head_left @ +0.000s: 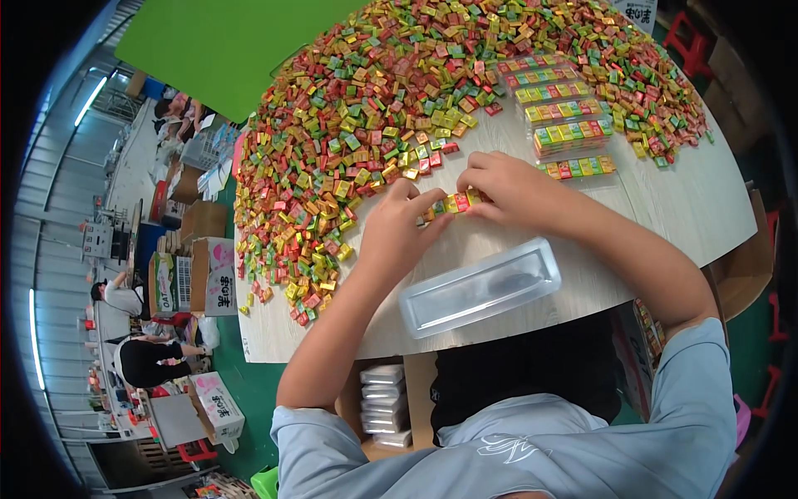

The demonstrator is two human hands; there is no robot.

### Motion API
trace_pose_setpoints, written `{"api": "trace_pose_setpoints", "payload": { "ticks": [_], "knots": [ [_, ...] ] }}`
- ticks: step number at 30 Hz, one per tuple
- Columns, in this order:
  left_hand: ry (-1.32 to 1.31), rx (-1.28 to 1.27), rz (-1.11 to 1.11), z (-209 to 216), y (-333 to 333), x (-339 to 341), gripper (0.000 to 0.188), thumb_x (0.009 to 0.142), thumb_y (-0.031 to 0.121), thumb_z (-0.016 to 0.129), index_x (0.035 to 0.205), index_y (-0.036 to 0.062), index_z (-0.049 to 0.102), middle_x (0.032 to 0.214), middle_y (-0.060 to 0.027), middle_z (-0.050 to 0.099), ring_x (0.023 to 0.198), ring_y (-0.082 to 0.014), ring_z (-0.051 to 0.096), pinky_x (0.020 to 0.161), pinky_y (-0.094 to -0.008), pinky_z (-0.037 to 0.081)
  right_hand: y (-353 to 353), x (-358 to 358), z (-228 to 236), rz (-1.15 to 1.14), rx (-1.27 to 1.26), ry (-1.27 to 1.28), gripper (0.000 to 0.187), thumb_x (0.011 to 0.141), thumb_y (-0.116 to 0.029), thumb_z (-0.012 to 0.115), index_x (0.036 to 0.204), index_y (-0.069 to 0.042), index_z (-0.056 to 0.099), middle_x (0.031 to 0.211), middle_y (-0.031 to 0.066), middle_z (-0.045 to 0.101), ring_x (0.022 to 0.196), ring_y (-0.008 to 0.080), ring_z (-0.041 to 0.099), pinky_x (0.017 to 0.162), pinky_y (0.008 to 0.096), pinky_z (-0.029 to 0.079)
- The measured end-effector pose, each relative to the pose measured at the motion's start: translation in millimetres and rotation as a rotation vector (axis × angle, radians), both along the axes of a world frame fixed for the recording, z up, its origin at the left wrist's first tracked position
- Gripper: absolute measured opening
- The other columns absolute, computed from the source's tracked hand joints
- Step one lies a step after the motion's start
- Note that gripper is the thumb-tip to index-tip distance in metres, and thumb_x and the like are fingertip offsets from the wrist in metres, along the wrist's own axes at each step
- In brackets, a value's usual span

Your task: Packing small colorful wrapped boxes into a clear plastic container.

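Note:
Between my two hands lies a short row of small wrapped candies (pixel 456 203), yellow and red, on the pale table. My left hand (pixel 399 220) pinches the row's left end with thumb and fingers. At its right end, my right hand (pixel 503 193) closes on it the same way. Just below my hands rests a clear plastic tray (pixel 482 288), with no candies in it. A wide heap of loose candies (pixel 374 108) in red, yellow, green and orange spreads beyond and to the left of my hands. Past my right hand stand clear trays filled with candy rows (pixel 569 112).
The table's (pixel 673 208) curved near edge runs close to my body. Stacked clear trays (pixel 385 403) sit in a box beneath it. Cardboard boxes (pixel 212 274) and other people (pixel 150 359) are off to the left. A red stool (pixel 688 46) stands at the far right.

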State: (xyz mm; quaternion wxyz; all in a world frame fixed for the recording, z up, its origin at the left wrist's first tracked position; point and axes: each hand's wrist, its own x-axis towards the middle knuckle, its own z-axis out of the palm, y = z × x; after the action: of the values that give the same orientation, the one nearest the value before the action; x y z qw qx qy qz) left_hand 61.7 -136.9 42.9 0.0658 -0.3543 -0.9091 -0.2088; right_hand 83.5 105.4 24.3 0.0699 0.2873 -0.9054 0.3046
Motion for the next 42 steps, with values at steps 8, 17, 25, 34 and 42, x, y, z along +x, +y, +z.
{"api": "trace_pose_setpoints", "payload": {
  "ticks": [8, 17, 25, 34, 42],
  "knots": [
    [0.140, 0.031, 0.063, 94, 3, 26, 0.033, 0.086, 0.029, 0.087, 0.114, 0.0134, 0.080, 0.090, -0.0081, 0.062, 0.077, -0.0263, 0.067, 0.068, -0.0412, 0.054, 3, 24, 98, -0.003, -0.009, 0.132, 0.031, 0.090, -0.019, 0.081, 0.114, -0.003, 0.068, 0.105, 0.0113, 0.061, 0.094, 0.0292, 0.064, 0.079, 0.0411, 0.053],
    [0.134, 0.095, 0.050, 121, -9, 113, 0.037, 0.077, 0.014, 0.092, 0.112, 0.0123, 0.080, 0.091, -0.0055, 0.060, 0.072, -0.0174, 0.064, 0.064, -0.0336, 0.051, -8, 110, 133, 0.002, -0.026, 0.226, 0.036, 0.082, -0.013, 0.083, 0.113, -0.002, 0.069, 0.106, 0.0107, 0.062, 0.093, 0.0305, 0.063, 0.082, 0.0415, 0.053],
    [0.234, 0.202, 0.063, 72, -5, 133, 0.048, 0.082, 0.022, 0.090, 0.126, 0.0106, 0.074, 0.101, -0.0072, 0.063, 0.086, -0.0237, 0.065, 0.075, -0.0375, 0.053, -6, 131, 100, -0.087, -0.021, 0.135, 0.037, 0.088, -0.014, 0.079, 0.121, -0.004, 0.067, 0.115, 0.0135, 0.063, 0.111, 0.0357, 0.060, 0.097, 0.0449, 0.050],
    [0.430, 0.108, 0.111, 20, -13, 165, 0.060, 0.085, 0.025, 0.081, 0.141, 0.0099, 0.064, 0.151, -0.0154, 0.056, 0.129, -0.0341, 0.051, 0.109, -0.0461, 0.040, -10, 156, 67, -0.268, 0.093, 0.356, 0.045, 0.089, -0.015, 0.076, 0.131, -0.006, 0.064, 0.136, 0.0122, 0.061, 0.124, 0.0360, 0.055, 0.109, 0.0471, 0.045],
    [0.343, 0.276, 0.038, 30, -13, 152, 0.046, 0.087, 0.013, 0.077, 0.131, 0.0067, 0.067, 0.151, -0.0213, 0.055, 0.139, -0.0439, 0.051, 0.115, -0.0512, 0.040, -15, 173, 53, -0.305, 0.134, 0.374, 0.065, 0.087, -0.016, 0.077, 0.147, -0.005, 0.053, 0.157, 0.0152, 0.051, 0.147, 0.0377, 0.044, 0.118, 0.0501, 0.037]
  ]
}}
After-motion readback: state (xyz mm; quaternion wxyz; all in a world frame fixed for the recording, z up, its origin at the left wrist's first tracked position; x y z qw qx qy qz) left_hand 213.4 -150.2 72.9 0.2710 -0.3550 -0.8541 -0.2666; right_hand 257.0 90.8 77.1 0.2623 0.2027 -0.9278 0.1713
